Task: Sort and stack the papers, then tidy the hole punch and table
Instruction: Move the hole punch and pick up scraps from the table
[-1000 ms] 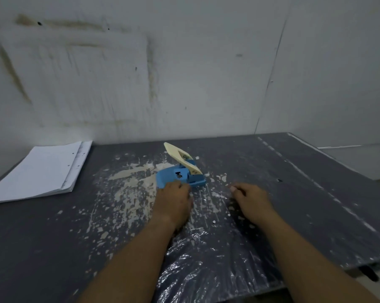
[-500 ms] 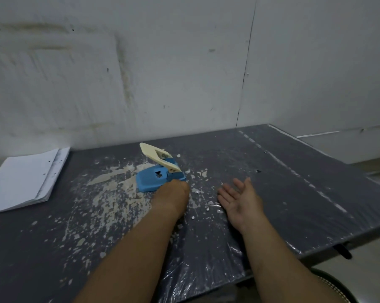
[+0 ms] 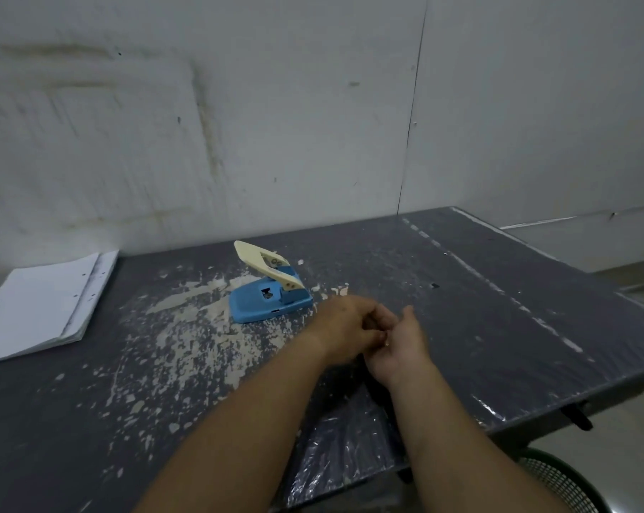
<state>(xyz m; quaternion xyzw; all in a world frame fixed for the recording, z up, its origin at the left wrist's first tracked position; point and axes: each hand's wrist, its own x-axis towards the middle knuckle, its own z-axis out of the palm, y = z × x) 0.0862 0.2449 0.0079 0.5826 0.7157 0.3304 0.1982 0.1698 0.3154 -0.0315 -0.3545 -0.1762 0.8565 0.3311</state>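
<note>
Resting in my cupped, loose right hand (image 3: 400, 344), bunched fingertips of my left hand (image 3: 344, 327), hold unclear; green basket (image 3: 566, 483), inside hidden.

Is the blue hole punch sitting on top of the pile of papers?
No, the hole punch stands on the speckled table by itself, well apart from the stack of papers lying at the far left.

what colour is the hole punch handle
Cream: the hole punch handle, above its blue base. Best in the head view.
</note>
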